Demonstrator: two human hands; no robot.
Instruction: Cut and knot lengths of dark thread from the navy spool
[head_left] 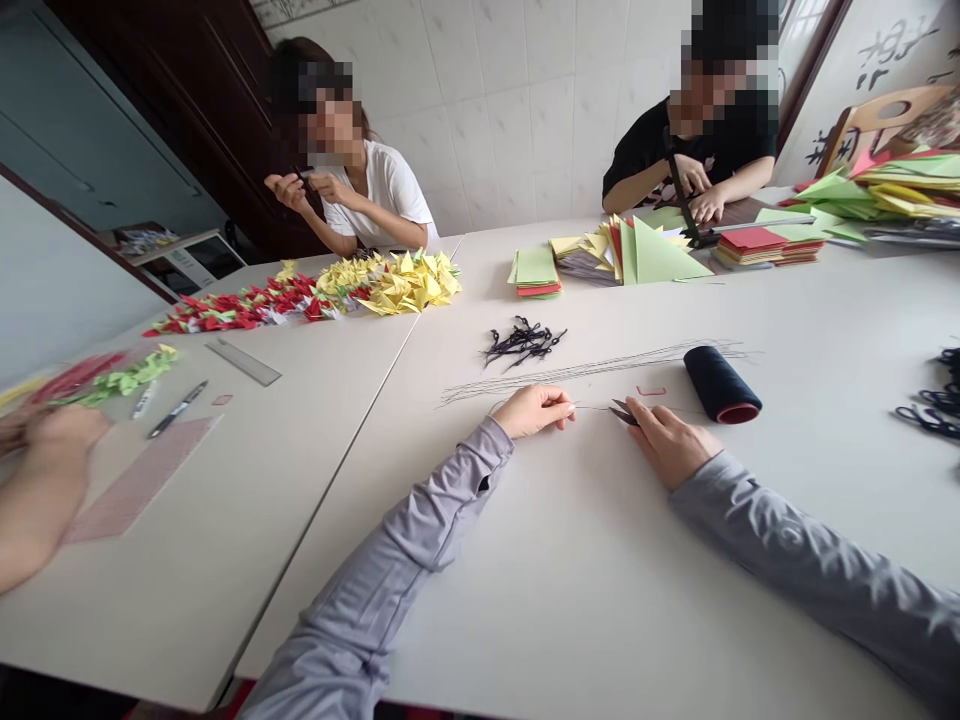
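Observation:
My left hand [534, 410] rests on the white table [570, 560], its fingers pinched on a thin wire [592, 407] that runs to the right. My right hand [667, 440] is closed on a small dark tool [622, 412], apparently small scissors or snips, whose tips meet that wire. Both arms wear grey sleeves. Just beyond my hands lies a bundle of long thin wires [592, 368]. A dark spool with a red core [721, 384] lies on its side right of my right hand.
A pile of small black pieces [523, 343] lies past the wires, more at the right edge [934, 405]. Folded yellow and red paper shapes [352, 288], stacks of coloured paper [611, 255], a ruler [242, 361] and a pen [177, 409] lie around. Two people sit opposite; another person's arm [37, 480] is at left.

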